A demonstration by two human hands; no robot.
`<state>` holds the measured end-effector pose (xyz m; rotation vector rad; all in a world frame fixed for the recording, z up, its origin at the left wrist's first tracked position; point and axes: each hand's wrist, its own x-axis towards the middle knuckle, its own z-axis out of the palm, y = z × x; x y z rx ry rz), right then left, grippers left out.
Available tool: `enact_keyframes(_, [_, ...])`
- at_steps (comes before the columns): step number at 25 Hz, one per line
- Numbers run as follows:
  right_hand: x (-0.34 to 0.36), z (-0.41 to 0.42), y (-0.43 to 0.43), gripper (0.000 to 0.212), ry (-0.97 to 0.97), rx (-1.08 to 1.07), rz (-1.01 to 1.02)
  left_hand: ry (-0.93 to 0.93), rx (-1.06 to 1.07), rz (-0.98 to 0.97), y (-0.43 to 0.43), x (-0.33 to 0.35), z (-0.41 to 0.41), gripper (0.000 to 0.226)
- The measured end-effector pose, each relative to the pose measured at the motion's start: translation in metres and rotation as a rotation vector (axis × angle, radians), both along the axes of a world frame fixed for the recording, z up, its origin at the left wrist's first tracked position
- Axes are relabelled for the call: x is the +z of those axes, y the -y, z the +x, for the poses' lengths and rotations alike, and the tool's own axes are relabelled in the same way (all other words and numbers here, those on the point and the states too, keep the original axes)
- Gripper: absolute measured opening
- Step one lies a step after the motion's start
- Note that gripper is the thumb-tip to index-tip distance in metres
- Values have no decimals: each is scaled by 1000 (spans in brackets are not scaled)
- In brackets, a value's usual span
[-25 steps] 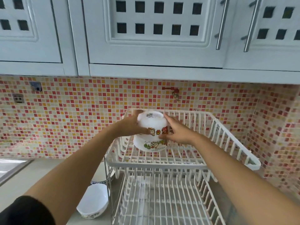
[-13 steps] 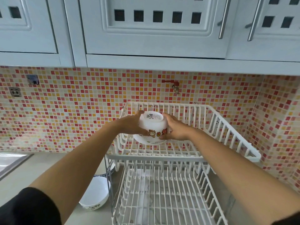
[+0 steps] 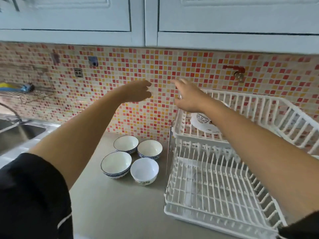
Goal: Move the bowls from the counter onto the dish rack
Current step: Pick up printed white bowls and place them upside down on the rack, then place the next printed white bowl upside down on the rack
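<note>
Near the bottom right of the frame, the lower tier of the white dish rack (image 3: 215,190) sits bare. Left of it on the grey surface (image 3: 120,213), four bowls wait in a tight cluster: the plain white bowl (image 3: 144,170) nearest, the largest blue-rimmed bowl (image 3: 116,164) beside it, and two more blue-rimmed bowls (image 3: 149,149) (image 3: 126,144) behind. Count it: four on the surface, one on the rack. And there's the change: the patterned bowl (image 3: 203,122) that both hands gripped a moment ago now rests upside down in the upper tier, released. The left hand (image 3: 138,91) and right hand (image 3: 187,97) hover apart and empty at mid-frame, fingers loosely spread against the mosaic tiles. One delivered, four remaining; the next pick probably comes from that cluster.
</note>
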<state>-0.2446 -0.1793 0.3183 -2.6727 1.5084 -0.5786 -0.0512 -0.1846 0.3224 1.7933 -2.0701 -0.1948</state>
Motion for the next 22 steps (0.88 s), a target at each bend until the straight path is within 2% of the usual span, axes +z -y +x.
enact_keyframes(5, [-42,107,12,68,-61,-1,96,85,209,107,-8,-50,93,47])
enact_keyframes(8, [-85,151,19,66,-14,-46,197,74,224,200,-12,-105,119,42])
enact_keyframes(12, [-176,170,33,68,141,-291,465,139,198,387,-7,-205,126,41])
enact_keyframes(15, [-247,152,41,75,217,-562,628,55,221,547,-4,-263,111,41])
enact_keyframes(17, [-284,139,44,67,283,-698,637,8,225,636,-3,-288,99,38])
enact_keyframes(20, [-318,131,49,58,293,-798,696,-113,127,647,11,-344,86,43])
enact_keyframes(22, [-338,128,52,57,302,-813,784,-198,101,752,13,-366,79,47])
